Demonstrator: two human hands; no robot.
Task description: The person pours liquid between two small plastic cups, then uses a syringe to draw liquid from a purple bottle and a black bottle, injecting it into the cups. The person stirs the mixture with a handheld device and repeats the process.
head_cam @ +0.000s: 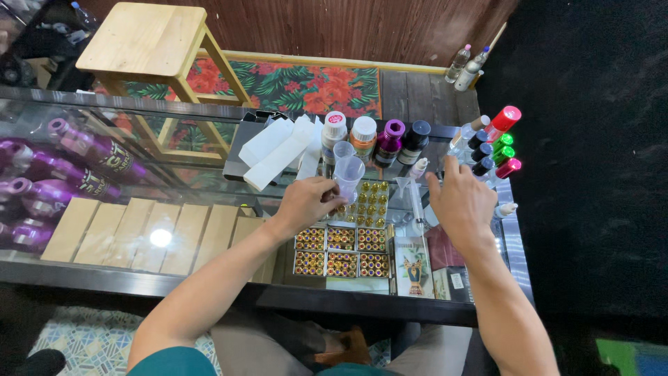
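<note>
1. Left hand [306, 202]: fingers curled at the upright cup [348, 174], touching its base on the bench [209, 188].
2. Right hand [460, 202]: open, empty, hovering nearer the small bottles [487, 150].

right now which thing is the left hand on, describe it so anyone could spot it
On the glass counter, follow the left hand to its fingertips. There stands a clear plastic measuring cup: see-through and open-topped, unlike the capped bottles behind it.

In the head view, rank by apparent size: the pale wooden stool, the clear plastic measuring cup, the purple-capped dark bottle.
1. Pale wooden stool, though it stands farther away.
2. Clear plastic measuring cup and purple-capped dark bottle: too alike to rank.
</note>
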